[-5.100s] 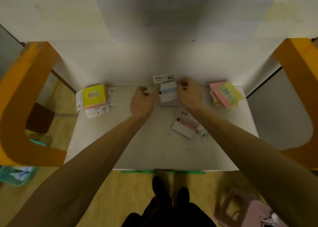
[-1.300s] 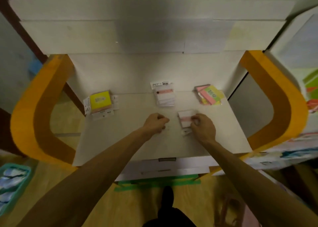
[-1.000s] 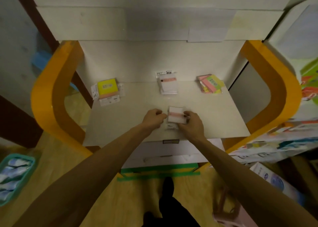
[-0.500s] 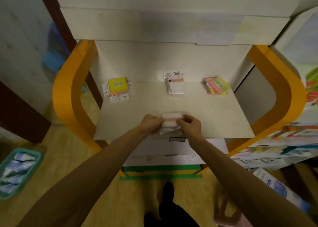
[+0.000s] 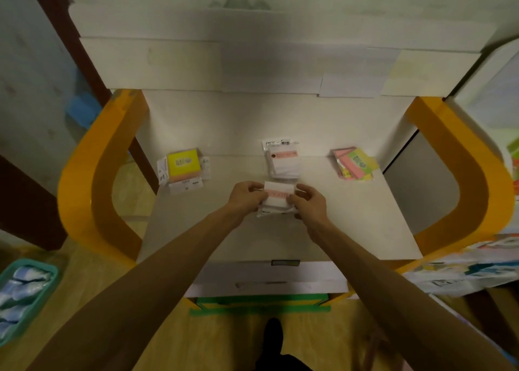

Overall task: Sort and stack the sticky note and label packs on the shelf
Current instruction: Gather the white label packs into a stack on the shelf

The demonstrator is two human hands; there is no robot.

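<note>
Lifted off the shelf (image 5: 351,230) since earlier, the label pack (image 5: 278,200) is pinched by left hand (image 5: 243,199) and right hand (image 5: 310,205), fingers clamped on its edges, likely squared for the white stack (image 5: 283,164) behind.

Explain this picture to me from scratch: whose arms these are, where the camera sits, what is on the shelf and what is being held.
There is no machine here. A person wears a wide-angle camera on the head, so you look forward and down along their own two bare arms. The left hand and right hand together hold a white label pack with a pink stripe by its side edges, over the white shelf. At the back of the shelf lie three piles: a yellow sticky note stack on the left, a matching white label stack in the middle, and a pink and green stack on the right. Orange side panels frame the shelf.
</note>
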